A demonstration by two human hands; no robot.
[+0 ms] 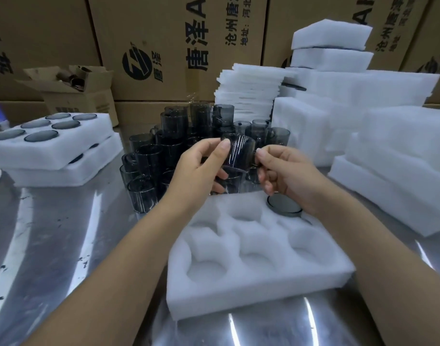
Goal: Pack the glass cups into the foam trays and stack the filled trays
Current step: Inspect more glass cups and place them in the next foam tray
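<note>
Glass cup (240, 151) between left hand (201, 168) and right hand (286, 176) (cartons (164, 26): "唐泽")

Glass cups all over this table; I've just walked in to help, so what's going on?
A person holds one glass cup between left hand and right hand above a foam tray. One seated cup fills its far right pocket; five pockets are bare. Behind it crowd loose cups, and stacked trays holding cups sit at left.

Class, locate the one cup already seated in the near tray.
Head view: the seated cup fills the far-right pocket of the near tray, below the right hand.
</note>
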